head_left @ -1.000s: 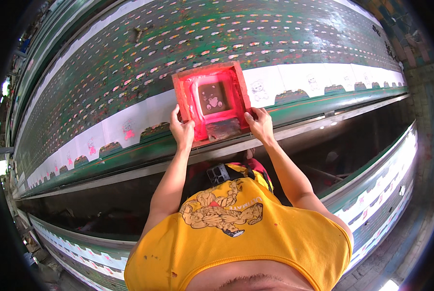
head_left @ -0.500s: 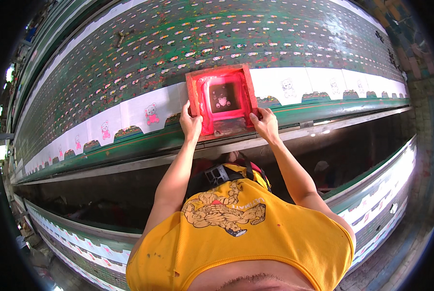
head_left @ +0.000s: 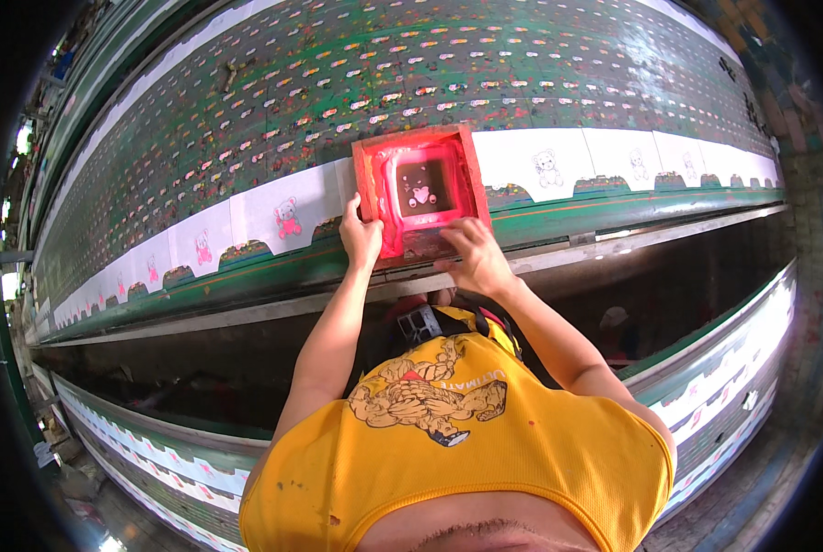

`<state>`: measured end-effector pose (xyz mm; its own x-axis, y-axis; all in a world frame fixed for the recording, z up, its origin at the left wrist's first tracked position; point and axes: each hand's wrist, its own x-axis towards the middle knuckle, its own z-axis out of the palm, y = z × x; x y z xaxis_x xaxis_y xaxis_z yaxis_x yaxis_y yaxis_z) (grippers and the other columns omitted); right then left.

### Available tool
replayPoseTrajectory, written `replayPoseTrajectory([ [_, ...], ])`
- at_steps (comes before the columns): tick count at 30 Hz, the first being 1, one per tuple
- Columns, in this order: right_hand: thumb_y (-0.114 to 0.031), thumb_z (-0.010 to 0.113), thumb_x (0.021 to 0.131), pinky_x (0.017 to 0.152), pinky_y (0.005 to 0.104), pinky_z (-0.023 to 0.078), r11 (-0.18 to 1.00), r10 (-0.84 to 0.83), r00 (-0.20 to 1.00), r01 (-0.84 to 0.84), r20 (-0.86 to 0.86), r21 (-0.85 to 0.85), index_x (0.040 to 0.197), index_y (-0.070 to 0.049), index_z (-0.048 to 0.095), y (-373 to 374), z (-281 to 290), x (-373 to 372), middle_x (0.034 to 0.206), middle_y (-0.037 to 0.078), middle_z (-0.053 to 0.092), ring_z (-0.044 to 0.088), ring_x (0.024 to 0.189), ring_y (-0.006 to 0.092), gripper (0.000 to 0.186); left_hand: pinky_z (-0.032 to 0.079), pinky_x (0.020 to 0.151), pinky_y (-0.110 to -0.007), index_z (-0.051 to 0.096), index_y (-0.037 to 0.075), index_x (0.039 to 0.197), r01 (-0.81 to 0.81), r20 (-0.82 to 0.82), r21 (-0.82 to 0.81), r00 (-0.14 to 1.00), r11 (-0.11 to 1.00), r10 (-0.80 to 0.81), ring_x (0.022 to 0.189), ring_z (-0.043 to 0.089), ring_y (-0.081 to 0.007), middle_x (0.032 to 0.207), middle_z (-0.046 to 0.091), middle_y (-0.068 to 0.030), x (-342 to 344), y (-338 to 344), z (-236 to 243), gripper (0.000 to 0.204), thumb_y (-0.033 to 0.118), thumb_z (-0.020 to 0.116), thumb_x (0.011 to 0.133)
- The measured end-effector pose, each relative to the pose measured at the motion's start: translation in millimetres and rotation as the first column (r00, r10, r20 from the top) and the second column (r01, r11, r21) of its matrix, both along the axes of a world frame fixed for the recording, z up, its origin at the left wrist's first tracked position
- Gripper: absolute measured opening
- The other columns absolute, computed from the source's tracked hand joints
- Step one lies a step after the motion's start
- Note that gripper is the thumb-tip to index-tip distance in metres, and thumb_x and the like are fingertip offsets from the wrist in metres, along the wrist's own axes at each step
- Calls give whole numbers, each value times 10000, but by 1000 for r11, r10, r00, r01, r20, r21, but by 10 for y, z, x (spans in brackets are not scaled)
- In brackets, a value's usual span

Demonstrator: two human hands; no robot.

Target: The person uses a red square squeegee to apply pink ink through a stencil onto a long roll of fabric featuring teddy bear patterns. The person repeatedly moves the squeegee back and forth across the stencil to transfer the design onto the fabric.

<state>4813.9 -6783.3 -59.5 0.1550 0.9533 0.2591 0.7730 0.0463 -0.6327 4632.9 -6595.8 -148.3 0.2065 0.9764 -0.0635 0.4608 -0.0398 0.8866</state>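
A red wooden screen-printing frame [head_left: 365,189], coated inside with bright pink ink, lies on the near edge of the long green table. Through its mesh window a pale bear motif shows against dark. My left hand [head_left: 362,236] is closed round the frame's left side near its close corner. At the near right corner my right hand [head_left: 477,258] hovers with thumb and fingers apart, reaching over the frame's near end. Left of the frame, a white sheet [head_left: 252,221] carries bears with pink filled in. To its right, another white sheet [head_left: 535,152] carries bears in outline only.
The green table [head_left: 273,115] stretches far to both sides, covered in rows of small coloured printed pieces. A pale rail [head_left: 558,258] runs along its front. Behind me, a second table [head_left: 181,469] holds more printed sheets. A dark gap lies between the tables.
My right hand has let go of the frame's right side and moved left to its near end. The left hand and the frame have stayed in place.
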Motion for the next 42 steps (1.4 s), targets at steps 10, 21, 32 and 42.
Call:
replayPoseTrajectory([
  [10,-37,660,724,937,442,525,1000,14,974,-10,225,-16,1067,-18,663,307,-316,-67,1073,134,660,633,1055,336,344,519,1022,-431,589,-49,1325,39,-8,102,999,994,-38,1203,657,-390,1293,665,-271,-8,-5,17,642,-57,682,690],
  [21,0,650,751,945,440,532,993,-26,958,-9,285,118,1046,-8,659,922,-504,226,1086,160,684,644,1055,348,295,502,1051,-450,588,-57,1300,53,-19,118,998,992,-51,1253,612,-424,1333,641,-273,-28,-34,18,617,-51,682,690],
  [32,-57,698,792,926,449,534,998,-69,968,70,243,2,1054,-23,695,1687,-398,637,1054,148,686,637,1076,360,265,473,1085,-454,590,-52,1317,61,-28,178,998,982,-57,1251,607,-427,1310,649,-276,1,-35,17,605,-32,657,716],
  [42,-26,626,768,917,443,533,993,-62,969,35,239,115,999,-29,664,537,-453,-90,1046,137,675,644,1023,337,233,479,1081,-448,573,-61,1339,57,35,94,998,994,-60,1270,601,-420,1325,637,-284,-10,-34,42,626,-41,649,718],
])
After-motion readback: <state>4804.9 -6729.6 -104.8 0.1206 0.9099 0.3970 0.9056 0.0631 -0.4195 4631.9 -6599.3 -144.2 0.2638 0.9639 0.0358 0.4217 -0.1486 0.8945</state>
